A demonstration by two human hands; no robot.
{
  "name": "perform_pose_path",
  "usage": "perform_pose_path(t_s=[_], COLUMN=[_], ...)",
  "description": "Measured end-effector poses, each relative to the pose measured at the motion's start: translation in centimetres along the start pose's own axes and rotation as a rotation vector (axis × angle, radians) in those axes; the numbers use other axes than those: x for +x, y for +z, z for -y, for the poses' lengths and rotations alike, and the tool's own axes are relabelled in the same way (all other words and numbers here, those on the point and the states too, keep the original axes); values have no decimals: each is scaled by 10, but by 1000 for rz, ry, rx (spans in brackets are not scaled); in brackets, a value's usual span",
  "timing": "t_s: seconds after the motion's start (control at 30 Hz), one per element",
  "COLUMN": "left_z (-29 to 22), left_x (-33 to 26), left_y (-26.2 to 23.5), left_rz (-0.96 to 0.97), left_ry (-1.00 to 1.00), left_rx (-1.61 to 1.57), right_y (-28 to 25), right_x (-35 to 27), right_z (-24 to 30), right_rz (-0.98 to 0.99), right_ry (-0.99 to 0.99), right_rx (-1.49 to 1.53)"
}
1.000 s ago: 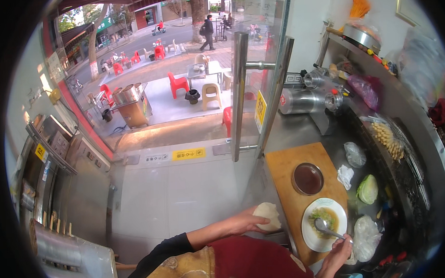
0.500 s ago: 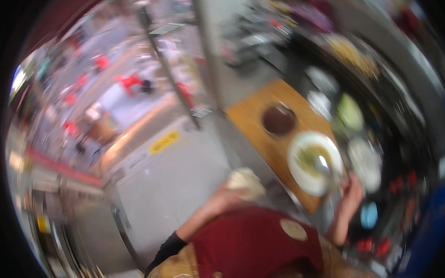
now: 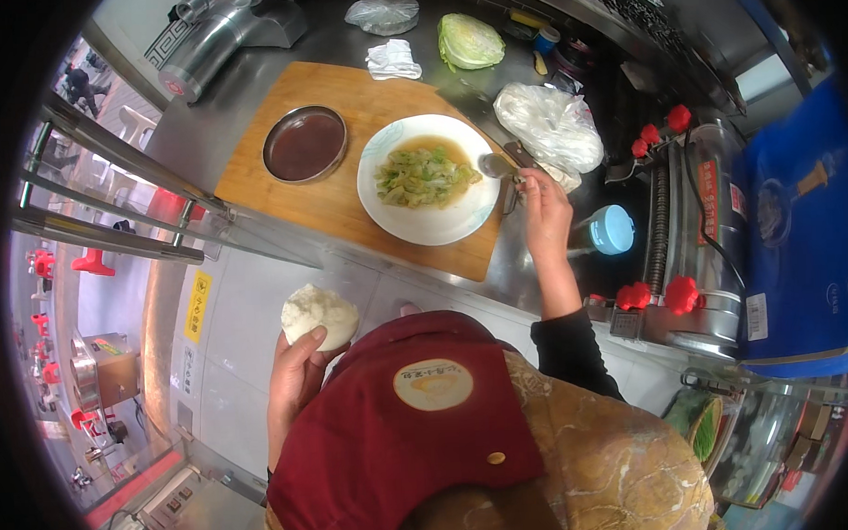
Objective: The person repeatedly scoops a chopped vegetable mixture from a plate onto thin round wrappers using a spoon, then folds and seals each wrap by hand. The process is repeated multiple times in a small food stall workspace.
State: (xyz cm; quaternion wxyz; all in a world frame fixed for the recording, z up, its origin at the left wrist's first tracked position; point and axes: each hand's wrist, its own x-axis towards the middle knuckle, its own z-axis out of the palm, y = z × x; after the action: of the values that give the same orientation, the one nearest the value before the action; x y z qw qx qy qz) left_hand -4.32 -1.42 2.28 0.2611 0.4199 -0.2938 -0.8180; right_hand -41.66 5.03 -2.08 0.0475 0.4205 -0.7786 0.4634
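My left hand (image 3: pixel 301 363) is closed on a white steamed bun (image 3: pixel 316 315) with a rough, torn-looking top, held in front of my red apron. In my right hand (image 3: pixel 545 209) is a metal spoon (image 3: pixel 497 166), its bowl over the right rim of a large white plate (image 3: pixel 385 215). Cooked shredded cabbage (image 3: pixel 426 176) in brownish broth fills the middle of that plate. Left of the plate, a round metal bowl (image 3: pixel 305 145) contains dark reddish-brown liquid or paste. Both dishes rest on a wooden cutting board (image 3: pixel 253 177).
Behind the board lie a white cloth (image 3: pixel 393 59), half a cabbage (image 3: pixel 470 41) and a clear-wrapped bundle (image 3: pixel 383 15). A white plastic bag (image 3: pixel 552 125) and a blue-lidded container (image 3: pixel 611 229) are to the right. A machine with red knobs (image 3: pixel 680 295) stands farther right; a metal grinder (image 3: pixel 234 43) is back left.
My view has swung toward the board, and the blur is gone. Both hands still hold what they held: the bun in my left, the spoon in my right.
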Motion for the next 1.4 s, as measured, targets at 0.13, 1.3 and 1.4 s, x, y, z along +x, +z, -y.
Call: perform_pose_path(t_s=[0.13, 1.3, 1.4], left_z=[0, 6, 6], left_x=[-1, -8, -7], left_y=[6, 16, 17], left_rz=[-7, -99, -106], left_ry=[-44, 47, 15], left_rx=[35, -45, -29], right_y=[10, 54, 55], right_x=[3, -3, -3], right_z=[-8, -62, -64], right_rz=[23, -33, -104], right_ry=[-3, 498, 543], right_rx=[-59, 728, 795])
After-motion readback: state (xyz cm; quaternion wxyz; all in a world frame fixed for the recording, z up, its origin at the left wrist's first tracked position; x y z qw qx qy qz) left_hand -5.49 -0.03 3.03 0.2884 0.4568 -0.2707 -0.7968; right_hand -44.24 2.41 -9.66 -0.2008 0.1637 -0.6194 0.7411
